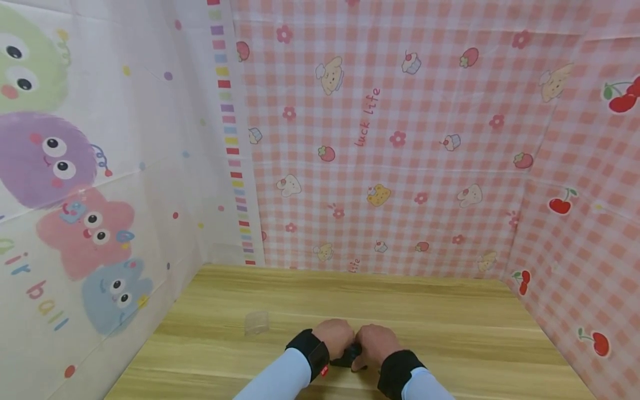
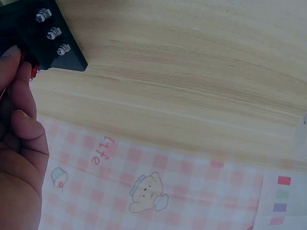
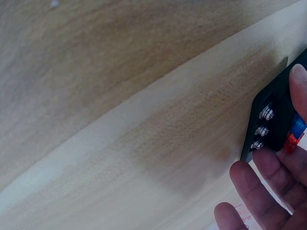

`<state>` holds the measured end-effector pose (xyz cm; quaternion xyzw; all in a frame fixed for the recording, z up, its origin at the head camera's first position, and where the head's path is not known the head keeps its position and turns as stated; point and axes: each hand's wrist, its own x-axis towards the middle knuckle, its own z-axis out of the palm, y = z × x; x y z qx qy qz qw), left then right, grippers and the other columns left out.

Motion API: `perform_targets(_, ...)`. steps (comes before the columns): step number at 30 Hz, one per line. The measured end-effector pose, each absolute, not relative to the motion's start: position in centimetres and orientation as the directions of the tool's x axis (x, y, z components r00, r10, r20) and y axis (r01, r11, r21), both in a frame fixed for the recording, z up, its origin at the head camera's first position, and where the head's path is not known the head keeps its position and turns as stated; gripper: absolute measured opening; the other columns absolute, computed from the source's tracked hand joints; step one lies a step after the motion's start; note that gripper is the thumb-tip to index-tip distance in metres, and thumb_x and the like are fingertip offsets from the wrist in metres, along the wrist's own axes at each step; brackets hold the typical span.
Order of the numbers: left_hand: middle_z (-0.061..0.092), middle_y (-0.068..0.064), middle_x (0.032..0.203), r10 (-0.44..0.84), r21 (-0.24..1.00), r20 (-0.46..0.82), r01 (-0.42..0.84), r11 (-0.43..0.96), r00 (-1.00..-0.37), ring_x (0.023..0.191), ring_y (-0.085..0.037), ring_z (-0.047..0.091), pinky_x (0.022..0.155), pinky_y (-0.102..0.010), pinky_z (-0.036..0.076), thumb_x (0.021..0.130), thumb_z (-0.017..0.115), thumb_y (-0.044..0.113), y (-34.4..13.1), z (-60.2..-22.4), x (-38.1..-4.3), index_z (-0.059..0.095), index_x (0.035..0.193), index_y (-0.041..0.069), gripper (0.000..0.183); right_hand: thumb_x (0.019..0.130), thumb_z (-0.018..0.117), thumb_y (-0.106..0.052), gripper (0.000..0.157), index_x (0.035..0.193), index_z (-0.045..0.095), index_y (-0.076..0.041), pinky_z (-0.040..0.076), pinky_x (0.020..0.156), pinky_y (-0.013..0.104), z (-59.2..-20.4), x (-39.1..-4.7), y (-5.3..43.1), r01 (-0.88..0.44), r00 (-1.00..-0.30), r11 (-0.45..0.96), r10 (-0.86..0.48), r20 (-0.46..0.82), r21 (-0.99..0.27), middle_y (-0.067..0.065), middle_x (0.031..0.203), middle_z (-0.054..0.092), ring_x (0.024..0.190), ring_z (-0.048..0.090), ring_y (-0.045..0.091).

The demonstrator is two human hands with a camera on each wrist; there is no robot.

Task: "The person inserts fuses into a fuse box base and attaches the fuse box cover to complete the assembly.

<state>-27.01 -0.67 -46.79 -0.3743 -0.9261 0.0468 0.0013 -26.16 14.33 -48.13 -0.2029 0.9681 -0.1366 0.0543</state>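
A black fuse block (image 2: 72, 60) with several metal screw terminals along its side lies on the table, between my two hands. Small see-through pieces that look like blade fuses, a blue fuse (image 3: 298, 125) and a red fuse (image 3: 291, 143), sit in it. My left hand (image 1: 335, 336) is at its left, with thumb and forefinger pinching at a fuse in the block; the fingertips partly cover it. My right hand (image 1: 377, 341) grips the block from the right, thumb (image 3: 300, 84) on one edge and fingers around the screw side. In the head view the hands hide most of the block.
A clear plastic piece (image 1: 256, 322) lies to the left on the wood-grain table (image 1: 425, 311). Printed cloth walls, a white one (image 1: 165, 139) on the left and pink checked ones (image 1: 400, 166) at the back and right, enclose the table.
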Motion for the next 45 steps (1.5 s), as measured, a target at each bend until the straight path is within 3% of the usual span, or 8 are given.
perform_targets(14, 0.06, 0.011, 0.07, 0.705, -0.026, -0.025, 0.706, 0.708, -0.709, 0.064, -0.002, 0.048, 0.066, -0.017, 0.043, 0.081, 0.08, 0.006, -1.0, -47.7, -27.4, 0.073, 0.083, 0.016, 0.012, 0.064, 0.093, -0.028, 0.027, 0.076, 0.072, -0.015, 0.044, 0.064, 0.033, -48.1, -26.1, 14.4, -0.384, -0.911, 0.877, -0.41, -0.033, -0.29, -0.008, 0.069, 0.058, 0.064, 0.049, 0.012)
perform_targets(23, 0.062, 0.01, 0.074, 0.671, 0.015, -0.062, 0.672, 0.741, -0.739, 0.066, -0.003, 0.049, 0.071, -0.018, 0.045, 0.081, 0.08, 0.005, -1.0, -47.4, -27.4, 0.075, 0.09, 0.015, 0.014, 0.065, 0.093, -0.028, 0.028, 0.079, 0.073, -0.014, 0.045, 0.066, 0.034, -48.0, -26.2, 14.3, -0.376, -0.913, 0.88, -0.405, -0.045, -0.291, -0.008, 0.071, 0.06, 0.065, 0.05, 0.012)
perform_targets(45, 0.058, 0.01, 0.069, 0.697, -0.026, -0.036, 0.697, 0.716, -0.717, 0.062, -0.004, 0.047, 0.062, -0.019, 0.04, 0.081, 0.078, 0.006, -1.2, -47.8, -27.3, 0.071, 0.08, 0.016, 0.013, 0.067, 0.092, -0.029, 0.028, 0.079, 0.072, -0.014, 0.045, 0.067, 0.033, -48.4, -26.3, 14.4, -0.373, -0.914, 0.882, -0.403, -0.052, -0.287, -0.007, 0.073, 0.057, 0.067, 0.05, 0.012)
